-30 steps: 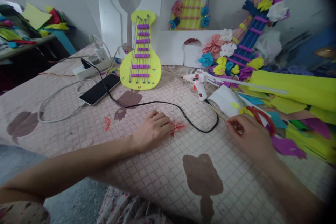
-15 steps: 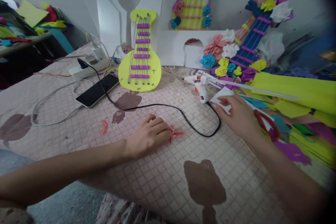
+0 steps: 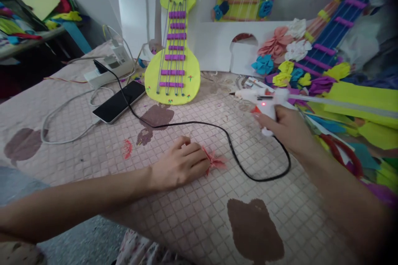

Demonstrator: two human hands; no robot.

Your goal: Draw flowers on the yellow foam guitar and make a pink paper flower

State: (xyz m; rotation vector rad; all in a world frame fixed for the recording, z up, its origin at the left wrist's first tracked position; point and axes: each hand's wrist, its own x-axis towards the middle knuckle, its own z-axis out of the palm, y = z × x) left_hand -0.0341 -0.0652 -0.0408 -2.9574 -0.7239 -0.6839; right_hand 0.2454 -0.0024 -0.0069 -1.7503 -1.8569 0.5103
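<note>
Head view: glue gun [image 3: 270,96], glue stick [image 3: 336,102] lodged in rear; power strip [image 3: 93,78], black plug [image 3: 101,67] seated in it. Your right hand [image 3: 290,126] wraps gun's handle, nozzle pointing left. Your left hand [image 3: 183,163] rests palm-down on tablecloth [image 3: 174,215], fingers curled at pink paper flower [image 3: 215,161]; whether pinching, cannot tell.

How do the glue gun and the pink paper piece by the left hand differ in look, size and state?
The glue gun is mostly white with a lit red light; the paper piece is pink.
The glue gun is clearly larger than the paper piece.
The glue gun is gripped in the right hand; the paper piece lies on the tablecloth at the left hand's fingertips.
</note>
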